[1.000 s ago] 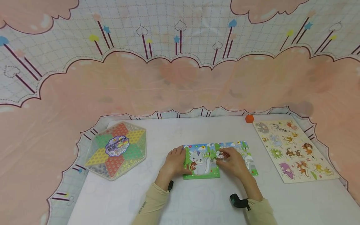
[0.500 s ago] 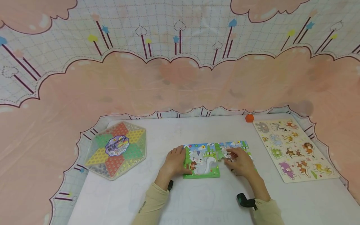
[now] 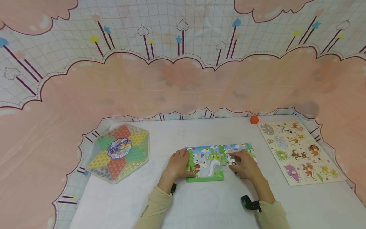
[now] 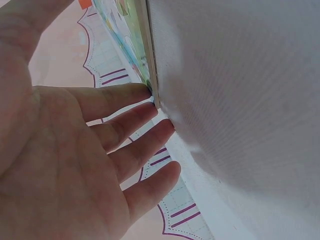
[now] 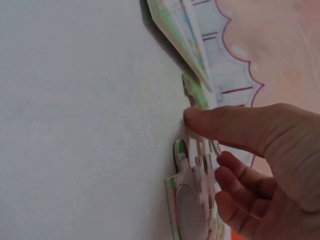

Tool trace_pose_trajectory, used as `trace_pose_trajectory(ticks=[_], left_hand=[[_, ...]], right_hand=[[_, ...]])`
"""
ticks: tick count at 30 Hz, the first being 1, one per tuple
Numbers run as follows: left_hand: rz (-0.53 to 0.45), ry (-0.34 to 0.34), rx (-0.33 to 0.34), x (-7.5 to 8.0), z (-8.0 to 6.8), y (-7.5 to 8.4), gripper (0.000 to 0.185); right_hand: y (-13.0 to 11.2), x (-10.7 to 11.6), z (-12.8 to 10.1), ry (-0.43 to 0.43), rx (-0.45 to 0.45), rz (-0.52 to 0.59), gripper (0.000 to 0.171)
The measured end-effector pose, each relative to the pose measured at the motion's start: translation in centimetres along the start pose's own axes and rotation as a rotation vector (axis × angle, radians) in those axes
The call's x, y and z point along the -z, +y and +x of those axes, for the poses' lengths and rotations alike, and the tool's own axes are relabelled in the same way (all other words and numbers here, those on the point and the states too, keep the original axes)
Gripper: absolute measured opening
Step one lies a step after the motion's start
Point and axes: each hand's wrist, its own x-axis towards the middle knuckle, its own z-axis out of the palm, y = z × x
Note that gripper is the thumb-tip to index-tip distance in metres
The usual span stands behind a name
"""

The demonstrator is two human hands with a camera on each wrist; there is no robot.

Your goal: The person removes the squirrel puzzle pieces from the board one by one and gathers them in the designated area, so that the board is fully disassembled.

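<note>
A square squirrel picture puzzle point(image 3: 204, 165) lies on the white table, its green front edge facing me. My left hand point(image 3: 178, 163) rests at its left side; in the left wrist view the straight fingers touch the board's edge point(image 4: 150, 55). Partly joined jigsaw pieces point(image 3: 235, 148) lie right beside the squirrel picture, with grey and green print. My right hand point(image 3: 245, 163) is over them, thumb and fingers bent around a small jigsaw piece point(image 3: 227, 160). In the right wrist view, the thumb tip point(image 5: 192, 117) is close to the table among the pieces point(image 5: 180, 200). The hand hides several pieces.
A hexagonal game board point(image 3: 134, 152) with coloured triangles and a label lies at the left. On the right is a wooden animal puzzle board point(image 3: 303, 156), with a small orange hexagonal piece point(image 3: 254, 120) by its far corner. A printed cloth point(image 3: 183, 89) hangs behind the table.
My right hand has moved to the right, away from the squirrel picture's edge, baring the picture's right side and several joined pieces. The left hand has stayed in place.
</note>
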Motion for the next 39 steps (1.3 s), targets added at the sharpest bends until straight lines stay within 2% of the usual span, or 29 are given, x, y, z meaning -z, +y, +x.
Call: trace_pose_trajectory(ticks=[13, 19, 22, 28, 34, 39], left_hand=[[-0.008, 0.006, 0.002, 0.0, 0.0, 0.0, 0.103], [-0.01, -0.002, 0.01, 0.0, 0.0, 0.1, 0.103], [-0.007, -0.001, 0.012, 0.0, 0.0, 0.0, 0.103], [-0.013, 0.005, 0.003, -0.2, 0.2, -0.1, 0.103], [-0.015, 0.006, 0.005, -0.3, 0.2, -0.1, 0.103], [-0.021, 0.01, 0.002, -0.4, 0.2, 0.0, 0.103]], right_hand=[[-0.4, 0.4, 0.2, -0.047, 0.005, -0.024, 0.041], [-0.2, 0.2, 0.3, -0.035, 0.005, -0.012, 0.041], [-0.1, 0.1, 0.1, -0.02, -0.023, -0.007, 0.044], [0.2, 0.4, -1.1, 0.023, -0.105, -0.047, 0.048], [0.6, 0.8, -3.0, 0.081, -0.114, -0.051, 0.048], [0.8, 1.0, -4.0, 0.081, -0.118, -0.048, 0.048]])
